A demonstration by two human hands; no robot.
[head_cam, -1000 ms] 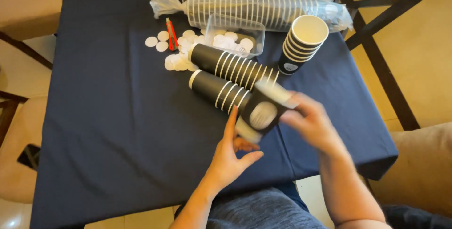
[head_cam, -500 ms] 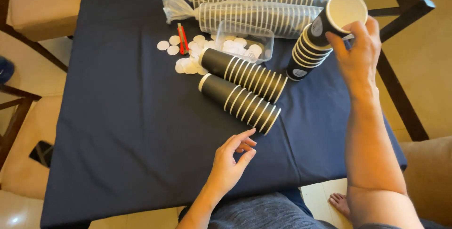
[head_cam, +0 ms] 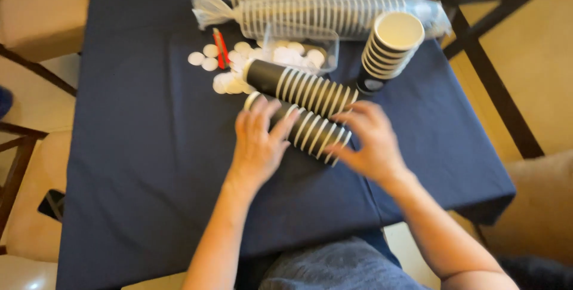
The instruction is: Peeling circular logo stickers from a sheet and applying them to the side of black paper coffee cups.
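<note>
- Black paper with thin white rings makes up the near stack of cups (head_cam: 307, 130), which lies on its side on the dark blue tablecloth (head_cam: 137, 164), just in front of the person.
- Its long axis runs diagonally, from upper left to lower right; the white rim end at the upper left points toward the white round lids (head_cam: 224, 72).
- The left hand (head_cam: 258, 144) rests flat over the stack's left end, fingers spread; it is a loose cover, not a closed grasp.
- The right hand (head_cam: 373, 141) is cupped around the right end, fingers curved over the top; how firmly it presses cannot be told, as the frame is blurred.
- Judged from the material, the nested cups are light and fairly stiff along the length, yet easy to dent at the sides, and the stack can slide apart or roll.
- Holding it at both ends, palms pushing gently inward, looks the safest hold.
- A 2nd lying stack (head_cam: 298, 87) sits parallel just behind it, touching or nearly so.
- An upright stack (head_cam: 391, 48) stands to the right, tilted, open mouth up.
- 2 long bagged sleeves of cups (head_cam: 334, 9) lie across the far edge, with a clear tub (head_cam: 298, 54) and a red pen (head_cam: 221, 48) in front of them.
</note>
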